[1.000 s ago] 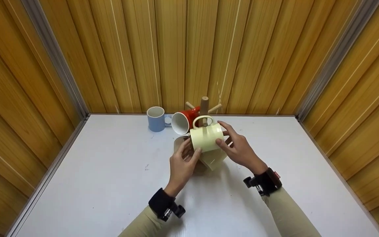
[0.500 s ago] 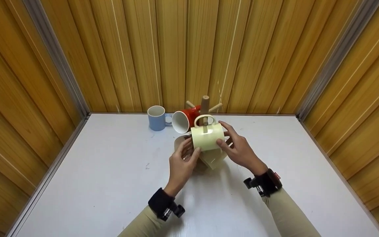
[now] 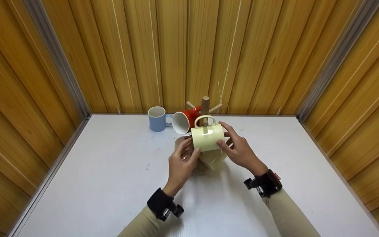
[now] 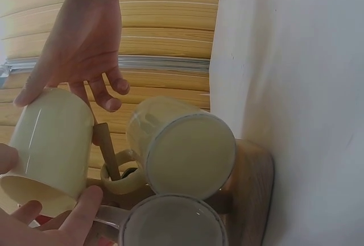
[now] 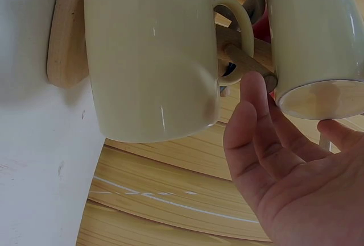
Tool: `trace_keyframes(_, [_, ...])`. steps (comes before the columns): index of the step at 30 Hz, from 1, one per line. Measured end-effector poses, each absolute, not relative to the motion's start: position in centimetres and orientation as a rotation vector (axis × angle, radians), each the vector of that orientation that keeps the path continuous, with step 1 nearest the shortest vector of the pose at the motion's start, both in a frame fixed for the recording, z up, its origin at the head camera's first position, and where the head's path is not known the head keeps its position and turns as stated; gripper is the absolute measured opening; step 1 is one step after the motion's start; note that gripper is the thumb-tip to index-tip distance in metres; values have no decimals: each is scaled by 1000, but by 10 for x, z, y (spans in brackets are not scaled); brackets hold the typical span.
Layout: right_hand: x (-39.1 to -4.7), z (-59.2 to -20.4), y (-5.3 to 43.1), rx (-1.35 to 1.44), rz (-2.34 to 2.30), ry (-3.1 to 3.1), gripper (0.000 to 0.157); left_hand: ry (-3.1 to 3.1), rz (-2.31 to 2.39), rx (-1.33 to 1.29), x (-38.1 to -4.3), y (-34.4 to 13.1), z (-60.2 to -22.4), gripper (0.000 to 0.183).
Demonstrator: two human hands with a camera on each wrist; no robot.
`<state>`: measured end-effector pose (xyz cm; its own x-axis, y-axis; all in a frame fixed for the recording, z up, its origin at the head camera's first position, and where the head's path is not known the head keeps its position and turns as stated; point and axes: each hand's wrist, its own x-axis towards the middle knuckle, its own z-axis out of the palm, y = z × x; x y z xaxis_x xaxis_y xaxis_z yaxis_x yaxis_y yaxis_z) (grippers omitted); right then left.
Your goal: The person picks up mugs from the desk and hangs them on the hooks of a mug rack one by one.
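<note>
A pale yellow mug (image 3: 208, 137) lies sideways between both hands, its handle up. My left hand (image 3: 180, 166) pinches one end of it, with the thumb along the lower edge. At the other end, my right hand (image 3: 240, 149) holds it between thumb and fingers. Just behind the mug rises a wooden mug tree (image 3: 205, 105); one of its pegs (image 5: 250, 64) points toward the mug in the right wrist view. Lower down, a second pale yellow mug (image 5: 148, 58) hangs by its handle on another peg. A greyish-white mug (image 4: 173, 223) is beside it in the left wrist view.
A red mug (image 3: 192, 116) with a white inside hangs tilted on the tree's left side. Left of it, a light blue mug (image 3: 157, 120) stands upright on the white table (image 3: 117, 171). Wood-patterned panels (image 3: 169, 56) wall the table in at the back and sides.
</note>
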<state>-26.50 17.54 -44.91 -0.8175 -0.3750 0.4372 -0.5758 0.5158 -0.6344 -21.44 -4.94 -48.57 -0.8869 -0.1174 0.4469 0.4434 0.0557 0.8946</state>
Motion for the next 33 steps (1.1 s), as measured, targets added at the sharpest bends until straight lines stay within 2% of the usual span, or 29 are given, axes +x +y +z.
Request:
trace_keyframes(17, [-259, -461, 184, 804, 1264, -2501, 63, -1943, -1812, -373, -218, -63, -481, 44])
trace_keyframes(33, [-246, -483, 198, 772, 1271, -2476, 58, -1934, -1506, -540, -228, -76, -447, 40])
